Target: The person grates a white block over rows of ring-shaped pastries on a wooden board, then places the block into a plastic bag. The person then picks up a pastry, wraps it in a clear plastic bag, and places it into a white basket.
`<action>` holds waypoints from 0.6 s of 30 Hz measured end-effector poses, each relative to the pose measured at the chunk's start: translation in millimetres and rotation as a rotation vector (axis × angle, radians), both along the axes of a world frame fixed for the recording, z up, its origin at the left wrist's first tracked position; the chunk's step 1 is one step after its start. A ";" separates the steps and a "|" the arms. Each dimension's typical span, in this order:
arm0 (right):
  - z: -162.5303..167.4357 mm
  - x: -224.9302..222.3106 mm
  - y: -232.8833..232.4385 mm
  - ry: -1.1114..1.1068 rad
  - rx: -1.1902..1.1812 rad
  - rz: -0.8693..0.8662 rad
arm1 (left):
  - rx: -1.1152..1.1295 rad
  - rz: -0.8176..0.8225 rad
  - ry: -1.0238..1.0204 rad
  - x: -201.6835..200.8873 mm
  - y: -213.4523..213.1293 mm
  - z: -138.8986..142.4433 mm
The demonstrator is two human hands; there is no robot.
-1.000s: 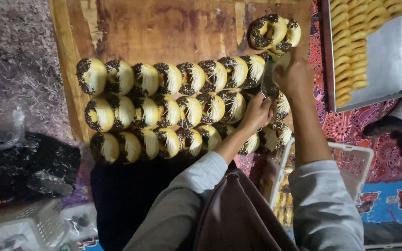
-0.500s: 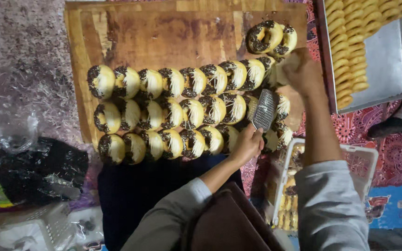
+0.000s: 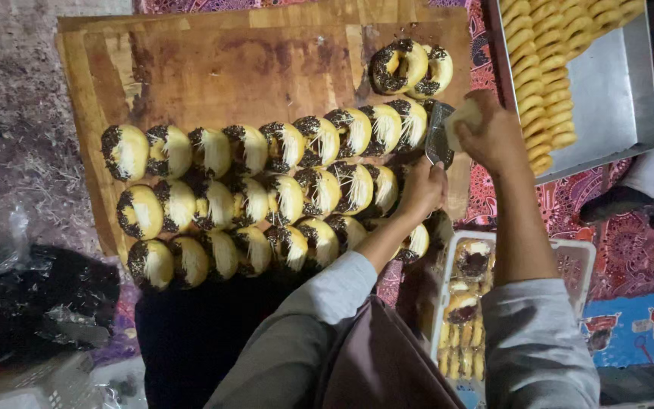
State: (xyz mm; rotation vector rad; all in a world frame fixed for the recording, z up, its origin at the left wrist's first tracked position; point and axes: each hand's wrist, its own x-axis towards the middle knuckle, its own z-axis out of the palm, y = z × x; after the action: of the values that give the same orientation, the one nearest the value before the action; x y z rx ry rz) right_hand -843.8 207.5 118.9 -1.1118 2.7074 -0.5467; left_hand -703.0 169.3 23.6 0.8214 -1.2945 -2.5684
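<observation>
Left hand [image 3: 421,189] gripping grater [image 3: 439,135], right hand [image 3: 493,136] closed on cheese block [image 3: 463,117], metal tray [image 3: 607,98] — rows of plain doughnuts [image 3: 546,68], white basket [image 3: 577,265] — topped doughnuts [image 3: 467,303]

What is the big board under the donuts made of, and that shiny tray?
The board looks like wood: brown, with grain lines, darker stains and pale worn edges. The tray looks like metal, probably steel or aluminium: grey, smooth and dully shiny with a thin raised rim. The grater in the left hand also looks metallic.
</observation>
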 end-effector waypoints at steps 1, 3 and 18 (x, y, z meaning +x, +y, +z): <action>-6.3 0.1 -1.6 0.012 0.048 -0.006 | 0.018 0.005 -0.002 -2.8 0.9 -1.7; -19.8 -0.6 -3.4 0.014 0.076 -0.030 | 0.053 0.008 -0.026 -6.6 2.6 -5.1; -76.3 -22.4 -13.7 0.035 0.074 -0.158 | 0.026 -0.018 -0.078 4.6 11.4 -11.2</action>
State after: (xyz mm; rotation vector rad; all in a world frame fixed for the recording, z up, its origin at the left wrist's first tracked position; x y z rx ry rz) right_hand -866.2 193.8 42.6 -0.9027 2.8370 -0.4488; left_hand -698.5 180.7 12.3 0.9269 -1.2986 -2.5968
